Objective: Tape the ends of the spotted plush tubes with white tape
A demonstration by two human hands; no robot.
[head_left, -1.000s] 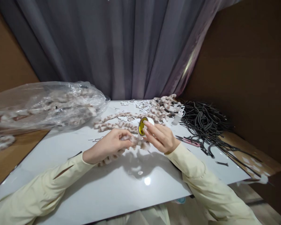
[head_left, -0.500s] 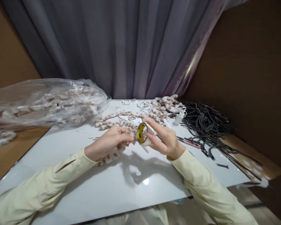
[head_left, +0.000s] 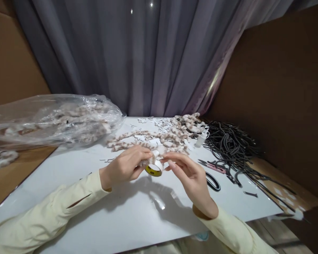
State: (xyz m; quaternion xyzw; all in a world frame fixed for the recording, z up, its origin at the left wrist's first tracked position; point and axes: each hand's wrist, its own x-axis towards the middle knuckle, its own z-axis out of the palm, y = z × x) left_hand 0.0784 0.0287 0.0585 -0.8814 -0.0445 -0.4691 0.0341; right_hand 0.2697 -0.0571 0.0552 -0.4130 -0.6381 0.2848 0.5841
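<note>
My left hand [head_left: 127, 164] is closed, thumb and fingers pinching the end of a fluffy white-and-brown plush strip [head_left: 143, 162]. A roll of clear tape [head_left: 154, 170] with a yellow inner core hangs just below that end, tilted, with tape running up to the strip. My right hand [head_left: 189, 173] is at the roll's right side, its fingers stretched out and thumb apart, fingertips close to the tape. Whether they touch it I cannot tell.
More plush strips [head_left: 137, 134] lie behind my hands. Black cords [head_left: 228, 141] are heaped at right, near pink-handled scissors [head_left: 214, 166], a black loop handle [head_left: 213, 181] and a small white bottle [head_left: 201, 139]. A clear plastic bag [head_left: 55, 120] of plush strips is at left.
The tape roll has turned and dropped lower, its yellow core now facing down toward me. My right hand has moved slightly down and right, uncovering a black loop handle.
</note>
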